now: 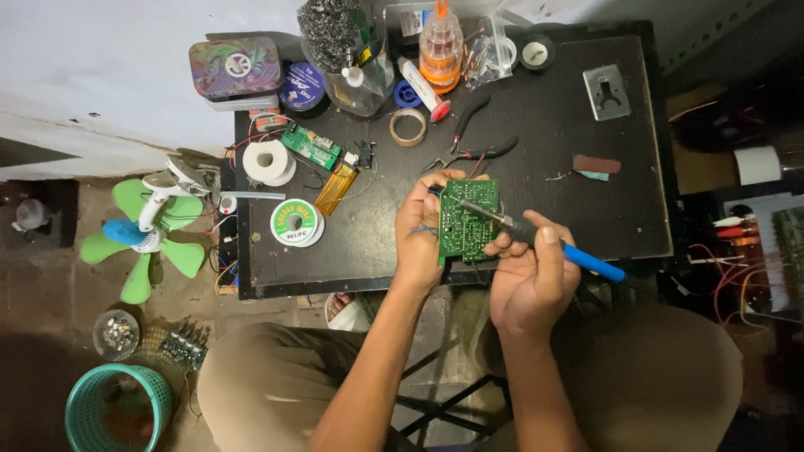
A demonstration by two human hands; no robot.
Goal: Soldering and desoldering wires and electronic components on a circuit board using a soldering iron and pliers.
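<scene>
Left hand point(416, 237) fingers wrapped round green circuit board point(467, 219), right hand point(529, 272) fingers gripping blue-handled soldering iron point(536, 234), tip on board beside left fingertips

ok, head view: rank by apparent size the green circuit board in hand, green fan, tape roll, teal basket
1. green fan
2. teal basket, partly cut off by the frame, so close to the fan
3. green circuit board, held in the left hand
4. tape roll

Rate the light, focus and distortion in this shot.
Head view: even, soft light on the black table; green circuit board, left hand and right hand with the soldering iron are sharp; corners fall dark; wide lens bends the table edges.
</scene>
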